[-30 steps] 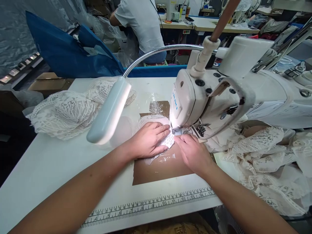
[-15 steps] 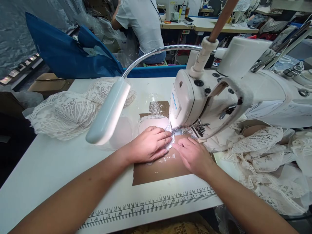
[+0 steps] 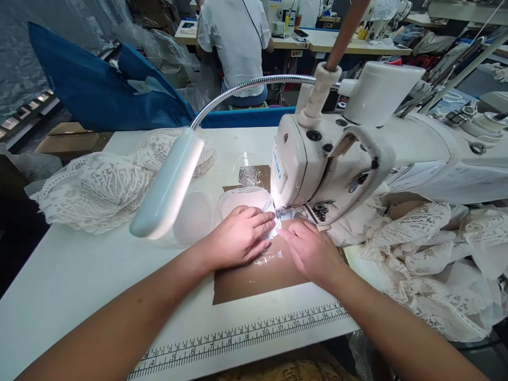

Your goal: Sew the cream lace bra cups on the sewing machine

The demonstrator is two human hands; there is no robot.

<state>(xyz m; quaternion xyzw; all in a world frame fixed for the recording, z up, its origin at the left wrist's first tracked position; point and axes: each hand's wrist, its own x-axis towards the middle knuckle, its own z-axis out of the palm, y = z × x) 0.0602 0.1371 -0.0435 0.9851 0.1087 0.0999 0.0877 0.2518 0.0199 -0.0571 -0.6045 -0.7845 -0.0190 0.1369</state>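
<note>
My left hand [image 3: 244, 235] lies with its fingers stretched flat on a white lace piece [image 3: 273, 230], just left of the needle area of a white sewing machine [image 3: 296, 159]. My right hand [image 3: 311, 248] is closed, thumb and forefinger pinched at the near right edge of that lace. Its other fingers are curled under. A pale, lace-edged cup-shaped piece [image 3: 246, 198] lies beyond my left hand and seems joined to the lace. Under both hands is brown tape [image 3: 254, 283] stuck to the white table. The needle point itself is hidden.
A lamp [image 3: 169, 185] on a bent metal neck hangs over the table's left side. White lace pieces are heaped at left [image 3: 95, 185] and at right [image 3: 432, 264]. A printed ruler [image 3: 238, 341] runs along the front edge. A person [image 3: 234, 47] sits beyond the blue cloth [image 3: 107, 90].
The whole view has shifted slightly. Both hands stay at the needle area with almost the same grip. The person in the background has shifted posture, sitting more squarely toward their table.
</note>
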